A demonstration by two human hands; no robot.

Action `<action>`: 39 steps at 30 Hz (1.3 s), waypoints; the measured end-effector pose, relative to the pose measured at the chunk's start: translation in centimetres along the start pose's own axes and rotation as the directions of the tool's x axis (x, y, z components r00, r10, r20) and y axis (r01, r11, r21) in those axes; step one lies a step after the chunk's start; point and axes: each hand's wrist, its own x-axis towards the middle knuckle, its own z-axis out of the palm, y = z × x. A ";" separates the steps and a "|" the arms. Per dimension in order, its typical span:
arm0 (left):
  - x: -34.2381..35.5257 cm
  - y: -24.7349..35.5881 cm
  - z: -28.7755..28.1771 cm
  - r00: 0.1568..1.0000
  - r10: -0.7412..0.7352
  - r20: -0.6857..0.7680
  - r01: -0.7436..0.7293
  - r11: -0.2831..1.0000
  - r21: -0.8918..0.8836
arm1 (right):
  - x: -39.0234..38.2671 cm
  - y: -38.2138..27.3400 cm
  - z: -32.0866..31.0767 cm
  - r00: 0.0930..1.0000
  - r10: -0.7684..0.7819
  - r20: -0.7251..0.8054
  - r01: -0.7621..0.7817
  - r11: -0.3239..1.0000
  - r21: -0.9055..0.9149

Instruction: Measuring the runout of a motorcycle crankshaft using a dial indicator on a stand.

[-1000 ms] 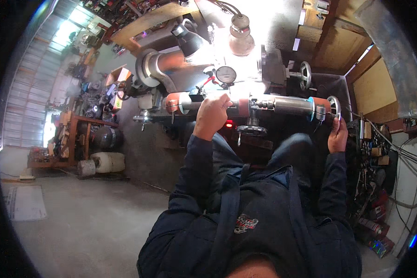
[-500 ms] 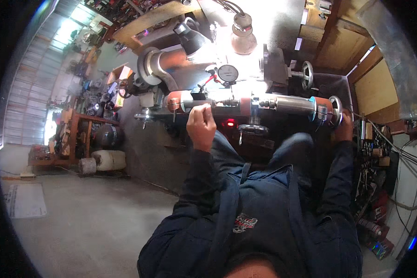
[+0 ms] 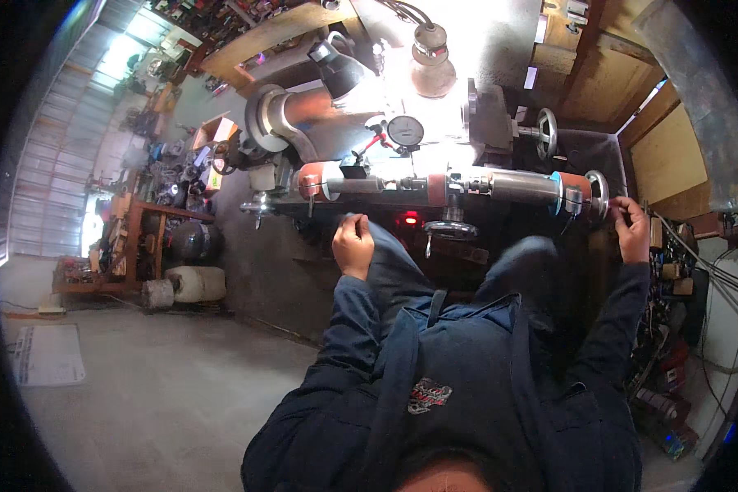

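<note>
Sensibly, the right hand (image 3: 633, 230) pinching the small silver handwheel (image 3: 599, 193) should turn gently while the fisted, empty left hand (image 3: 353, 246) steadies beneath the long grey-and-orange cylindrical machine (image 3: 435, 187).

A white rectangular printed sheet (image 3: 49, 354) lies flat on the floor at nine o'clock; a round white-faced dial gauge (image 3: 405, 130) sits at twelve o'clock.

The left hand (image 3: 353, 246) has come off the long horizontal metal cylinder with orange-red bands (image 3: 435, 187), which it gripped from above a second ago. It now sits lower as a closed fist, just below the cylinder, over the person's thigh.
</note>
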 end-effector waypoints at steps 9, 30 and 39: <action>0.1 0.4 -0.2 1.000 -0.005 0.007 0.005 1.000 0.010 | 4.3 1.8 1.9 0.991 0.084 -0.106 -0.075 0.993 0.092; 0.3 1.1 -0.3 0.998 0.041 -0.038 -0.040 0.999 0.008 | -1.7 5.5 0.3 0.908 0.373 0.191 -0.390 0.919 0.057; 1.0 5.0 -0.9 0.997 0.041 -0.069 -0.056 0.969 -0.240 | 0.7 1.6 -0.1 0.999 0.033 0.020 -0.034 0.998 0.061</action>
